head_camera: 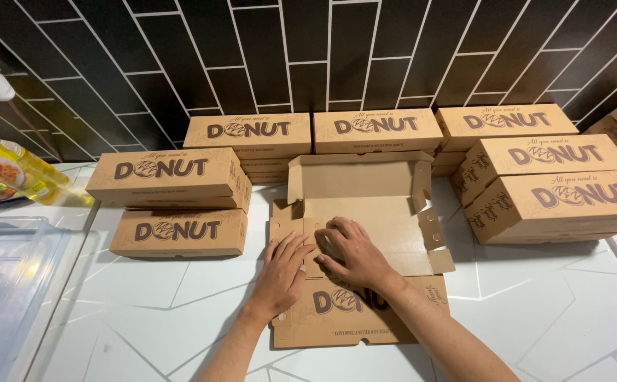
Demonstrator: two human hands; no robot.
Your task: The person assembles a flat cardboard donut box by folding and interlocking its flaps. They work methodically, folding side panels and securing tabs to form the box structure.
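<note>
A flat, partly folded brown cardboard box (386, 212) lies open on the white counter (549, 318), its back flap standing up and its printed lid panel nearest me. My left hand (282, 272) presses flat on the box's left front part, fingers together and pointing away. Beside it, my right hand (351, 251) rests palm down on the box's middle panel, fingers spread toward the left. Neither hand grips anything.
Closed brown boxes of the same kind are stacked around: two at the left (170, 177), a row along the black tiled wall (377, 131), several at the right (556, 201). A clear plastic bin (4, 283) and a yellow bottle (18, 166) stand at far left.
</note>
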